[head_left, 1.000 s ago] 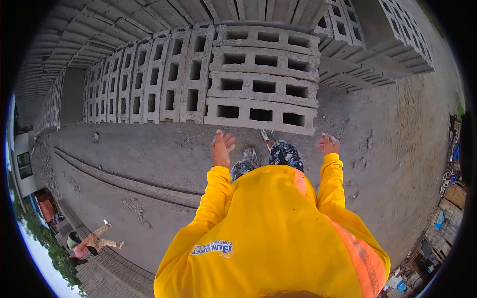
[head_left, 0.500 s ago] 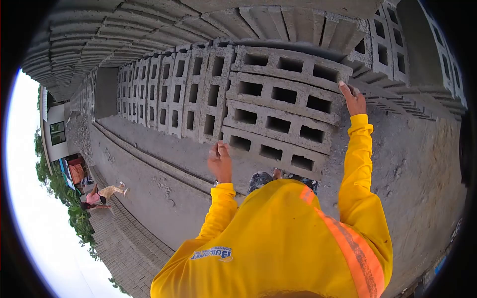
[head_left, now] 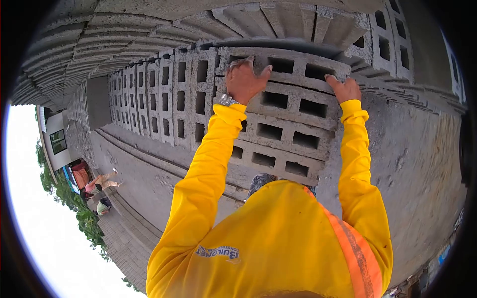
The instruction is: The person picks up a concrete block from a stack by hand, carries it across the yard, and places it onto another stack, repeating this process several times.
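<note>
Hollow grey concrete blocks (head_left: 278,89) lie side by side, their rectangular holes facing up. My left hand (head_left: 243,82), with a metal watch at the wrist, grips the left part of the farthest block (head_left: 298,68); its thumb and fingers reach around that block's holes, and some fingertips are hidden. At the same block's right end is my right hand (head_left: 346,90), the thumb at the edge of the last hole and the fingers bent over the end wall. The block sits level with its neighbours.
Beyond the blocks rises a tall stack of blocks (head_left: 233,22). More upright blocks (head_left: 390,42) are at the upper right. A long row of blocks (head_left: 166,92) runs left. Two people (head_left: 102,184) (head_left: 103,206) are beside low stacked blocks (head_left: 124,218) at the lower left.
My left hand has moved forward and right from beside the near blocks onto the farthest one. My right hand stays at that block's right end, its fingers shifted slightly. A second person now shows at left.
</note>
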`<state>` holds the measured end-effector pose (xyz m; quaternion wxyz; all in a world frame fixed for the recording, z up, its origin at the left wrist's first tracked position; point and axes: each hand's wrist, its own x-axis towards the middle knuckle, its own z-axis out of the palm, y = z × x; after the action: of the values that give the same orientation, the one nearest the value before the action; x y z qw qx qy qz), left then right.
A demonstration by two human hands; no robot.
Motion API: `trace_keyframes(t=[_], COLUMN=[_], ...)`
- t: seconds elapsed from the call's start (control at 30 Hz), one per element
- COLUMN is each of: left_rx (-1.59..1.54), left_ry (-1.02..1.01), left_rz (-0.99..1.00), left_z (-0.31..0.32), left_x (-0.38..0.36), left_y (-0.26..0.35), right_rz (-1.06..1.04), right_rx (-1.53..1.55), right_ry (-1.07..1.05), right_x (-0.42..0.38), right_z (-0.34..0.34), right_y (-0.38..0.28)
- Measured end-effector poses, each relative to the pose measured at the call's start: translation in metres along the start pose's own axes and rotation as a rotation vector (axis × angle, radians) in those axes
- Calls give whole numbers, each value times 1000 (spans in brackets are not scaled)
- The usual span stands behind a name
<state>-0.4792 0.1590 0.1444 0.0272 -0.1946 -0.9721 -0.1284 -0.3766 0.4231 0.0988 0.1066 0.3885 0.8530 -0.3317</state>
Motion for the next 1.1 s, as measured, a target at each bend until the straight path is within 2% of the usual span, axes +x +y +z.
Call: trace_keyframes(t=[0.07, 0.2, 0.3, 0.4, 0.53, 0.8, 1.03, 1.1], left_rx=[130, 45, 7, 45, 12, -39, -73, -45], left_ry=[-223, -378, -304, -330, -189, -175, -168, -101], left_rz=[-140, -332, -351, -366, -306, -288, -278, -280], left_z=[14, 26, 38, 34, 39, 39, 36, 46], left_x=[14, 31, 31, 36, 34, 31, 32, 27], left_y=[3, 5, -1, 2, -1, -7, -6, -12], right_rz=[17, -15, -4, -55, -33, -17, 16, 17], right_rx=[-2, -10, 15, 10, 38, 15, 44, 61], right_ry=[9, 51, 10, 79, 91, 140, 91, 107], right_x=[-3, 0, -1, 0, -2, 7, 0, -4], right_z=[-2, 3, -1, 3, 3, 19, 10, 7], right_y=[-3, 1, -2, 3, 3, 14, 5, -1])
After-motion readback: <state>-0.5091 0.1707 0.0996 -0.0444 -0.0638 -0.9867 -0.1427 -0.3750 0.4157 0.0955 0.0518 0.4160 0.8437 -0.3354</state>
